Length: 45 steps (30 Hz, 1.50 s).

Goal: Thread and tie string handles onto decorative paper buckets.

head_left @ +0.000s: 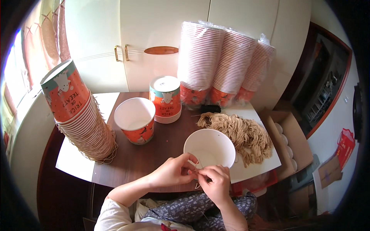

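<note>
A white-lined paper bucket (210,144) stands at the front of the table, its open mouth tilted toward me. At its near rim my left hand (173,172) pinches a thin pale string (197,185) between thumb and fingers. My right hand (214,181) is closed on the same string, its fingertips almost meeting the left ones. The fingers hide the exact spot where string and bucket wall meet. Just right of the bucket lies a loose bundle of tan strings (246,140).
Another open orange bucket (139,133) and a short upside-down stack (165,101) stand mid-table. A tall leaning stack with strings (79,119) is at left. Plastic-wrapped bucket stacks (202,57) rise at the back. A cardboard box (302,148) sits right of the table (115,169).
</note>
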### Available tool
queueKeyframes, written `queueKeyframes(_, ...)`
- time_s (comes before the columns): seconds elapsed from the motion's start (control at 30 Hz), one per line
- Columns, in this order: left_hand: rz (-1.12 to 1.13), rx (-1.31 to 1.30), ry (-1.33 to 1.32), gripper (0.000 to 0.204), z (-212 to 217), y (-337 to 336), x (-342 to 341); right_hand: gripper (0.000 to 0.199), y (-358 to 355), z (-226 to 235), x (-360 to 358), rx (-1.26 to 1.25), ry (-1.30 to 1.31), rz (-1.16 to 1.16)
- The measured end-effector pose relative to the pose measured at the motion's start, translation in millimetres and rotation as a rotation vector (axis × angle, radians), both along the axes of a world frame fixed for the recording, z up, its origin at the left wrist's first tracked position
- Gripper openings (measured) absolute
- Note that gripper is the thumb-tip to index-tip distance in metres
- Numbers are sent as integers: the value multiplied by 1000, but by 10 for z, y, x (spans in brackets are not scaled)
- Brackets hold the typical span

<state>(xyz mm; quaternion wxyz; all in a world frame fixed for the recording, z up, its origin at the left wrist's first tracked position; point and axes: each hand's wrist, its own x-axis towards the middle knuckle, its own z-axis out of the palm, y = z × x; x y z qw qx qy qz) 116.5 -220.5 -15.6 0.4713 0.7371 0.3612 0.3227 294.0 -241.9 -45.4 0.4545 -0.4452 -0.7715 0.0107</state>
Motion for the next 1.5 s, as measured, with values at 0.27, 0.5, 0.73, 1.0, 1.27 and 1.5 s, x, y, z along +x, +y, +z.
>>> queueKeyframes(0.27, 64, 111, 24, 33, -43, -27, 14, 14, -19, 68, 12, -68, 17, 62)
queueKeyframes(0.5, 141, 173, 48, 33, -49, -88, 54, 13, -6, 46, 26, -36, -8, 35)
queueKeyframes(0.73, 374, 574, 158, 25, -525, -191, 4, 12, 27, 38, 39, -59, 43, 63)
queueKeyframes(1.0, 468, 729, 194, 19, -637, -125, 109, 10, -2, 78, 35, -84, 51, 60)
queueKeyframes(1.27, 470, 581, -133, 16, -512, -138, 174, 11, 14, 46, 63, -96, 29, 73)
queueKeyframes(1.5, 422, 286, -293, 10, -537, -141, 207, 11, 20, 53, 44, -90, 56, 74)
